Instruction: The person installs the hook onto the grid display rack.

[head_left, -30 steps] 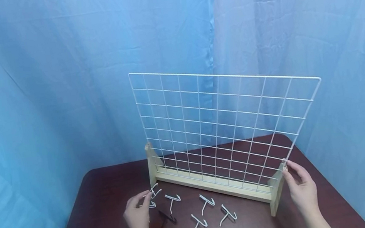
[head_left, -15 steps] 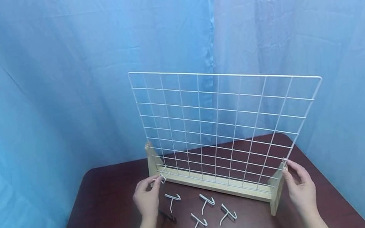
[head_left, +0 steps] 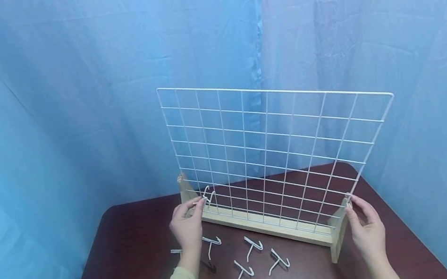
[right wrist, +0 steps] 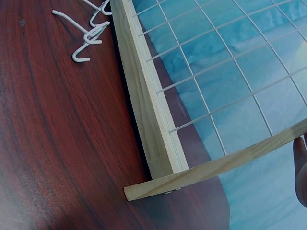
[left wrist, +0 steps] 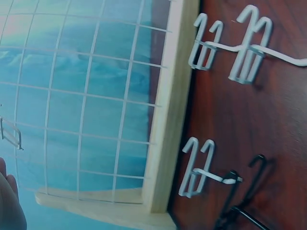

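A white wire hook (head_left: 210,195) is pinched between the thumb and fingers of my left hand (head_left: 188,228), in front of the lower left of the white wire grid (head_left: 241,91). In the left wrist view this hook (left wrist: 10,135) appears at the left edge, beside the fingers (left wrist: 10,206); whether it touches the grid I cannot tell. The grid stands in a pale wooden stand (head_left: 257,228). My right hand (head_left: 368,231) holds the top of the stand's right side piece, thumb in front. Only part of that hand (right wrist: 301,175) shows in the right wrist view.
Several white hooks (head_left: 244,270) lie on the dark red-brown table (head_left: 133,228) in front of the stand. Among them is a black hook (left wrist: 240,196), partly behind the left arm in the head view. Blue curtains (head_left: 73,108) surround the table.
My left hand has lifted a white hook from the table and carried it right and upward to the grid's lower left. The right hand keeps its hold on the stand.
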Demonstrator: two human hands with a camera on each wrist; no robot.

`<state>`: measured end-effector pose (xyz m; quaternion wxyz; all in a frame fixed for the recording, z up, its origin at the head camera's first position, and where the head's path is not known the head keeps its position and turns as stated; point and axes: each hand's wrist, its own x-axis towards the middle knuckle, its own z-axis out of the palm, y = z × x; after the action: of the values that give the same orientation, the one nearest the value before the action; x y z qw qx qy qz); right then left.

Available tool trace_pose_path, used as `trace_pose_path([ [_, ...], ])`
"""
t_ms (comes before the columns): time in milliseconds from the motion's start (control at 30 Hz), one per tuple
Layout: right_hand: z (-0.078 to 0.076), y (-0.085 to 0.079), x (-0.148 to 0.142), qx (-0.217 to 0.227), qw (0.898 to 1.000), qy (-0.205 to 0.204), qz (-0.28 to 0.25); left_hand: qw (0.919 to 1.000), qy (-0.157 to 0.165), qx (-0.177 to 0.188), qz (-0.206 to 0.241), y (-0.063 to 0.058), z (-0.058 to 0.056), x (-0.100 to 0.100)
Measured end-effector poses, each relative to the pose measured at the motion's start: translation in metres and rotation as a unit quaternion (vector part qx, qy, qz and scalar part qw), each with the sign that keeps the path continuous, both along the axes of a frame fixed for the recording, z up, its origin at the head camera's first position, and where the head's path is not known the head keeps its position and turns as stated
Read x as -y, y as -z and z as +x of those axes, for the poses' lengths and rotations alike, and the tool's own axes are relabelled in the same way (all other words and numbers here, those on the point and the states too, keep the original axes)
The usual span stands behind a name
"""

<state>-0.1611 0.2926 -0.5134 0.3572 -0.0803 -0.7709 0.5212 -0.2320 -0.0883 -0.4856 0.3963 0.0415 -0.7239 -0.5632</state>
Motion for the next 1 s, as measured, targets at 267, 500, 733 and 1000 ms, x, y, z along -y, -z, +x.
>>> trace_pose_path([
  [267,0.003,-0.008,0.007,0.007,1.0,0.016,0.009,0.9997,-0.003,-0.022,0.012,-0.022,-0.012,-0.007],
  [500,0.007,-0.018,0.012,0.0,1.0,0.009,0.0,0.999,-0.013,-0.031,0.028,-0.044,-0.021,-0.012],
  [733,0.013,-0.027,0.018,-0.008,1.0,-0.003,-0.001,0.9981,-0.022,-0.05,0.027,-0.059,-0.03,-0.012],
  [1000,0.015,-0.029,0.02,0.002,1.0,0.005,0.012,0.9976,-0.015,-0.058,0.036,-0.077,-0.039,-0.011],
])
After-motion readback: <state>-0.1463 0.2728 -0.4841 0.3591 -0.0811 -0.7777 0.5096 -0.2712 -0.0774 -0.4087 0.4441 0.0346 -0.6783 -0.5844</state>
